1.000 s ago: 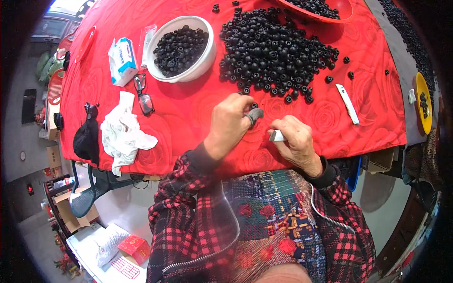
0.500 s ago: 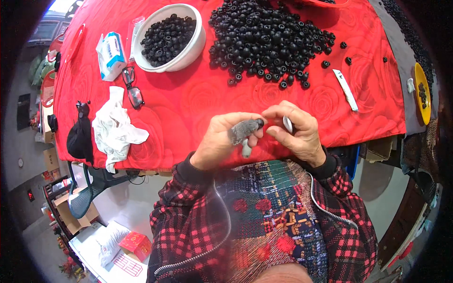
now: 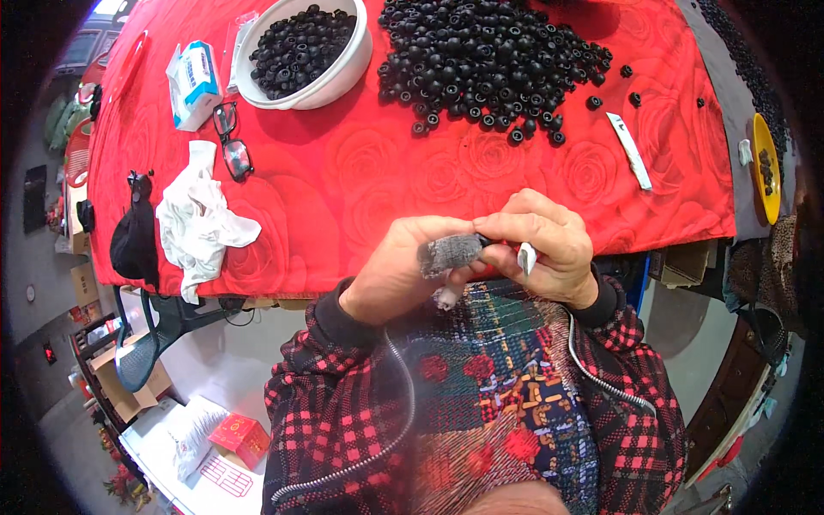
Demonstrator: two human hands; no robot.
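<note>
Hands (image 3: 481,257) lifted off table (image 3: 360,172)

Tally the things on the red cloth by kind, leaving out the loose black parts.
Bowl: 1
Glasses: 1
Box: 1
White rag: 1
Black pouch: 1
White strip: 1
Total: 6

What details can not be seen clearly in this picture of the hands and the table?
- Small black part at the right hand: head view, mostly covered by fingertips, so its shape is unclear.
- Left hand fingertips: wrapped in grey cloth, hidden.
- White bowl: top rim cut off by the picture edge.
- Pile of black parts: upper part cut off; single pieces too small.
</note>
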